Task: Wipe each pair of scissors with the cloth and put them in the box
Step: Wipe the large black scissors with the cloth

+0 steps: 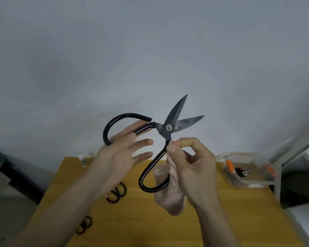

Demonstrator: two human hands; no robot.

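Scissors (84,225) with dark loops lie nearest me on the yellow table (221,220), at its left edge; I take that table as my landmark. A second small pair (117,193) lies further in on the table, still left of its middle. Above the table's middle I see my right hand (194,163) pinching a pale pink cloth (169,198) against the lower handle of the large black scissors (168,128), thumb and forefinger curled round the fabric just below the pivot; the rest of the cloth hangs down over the table. My left hand (121,154) is held above the table's left half, blurred, fingers straight and spread, the upper handle loop passing behind them; I cannot tell whether they grip it. The blades are parted and point up and right, off the table, against the grey wall (150,50). On the table's far right corner stands the clear box (246,184), with orange-handled items inside. A small bottle (82,159) stands at the far left corner.
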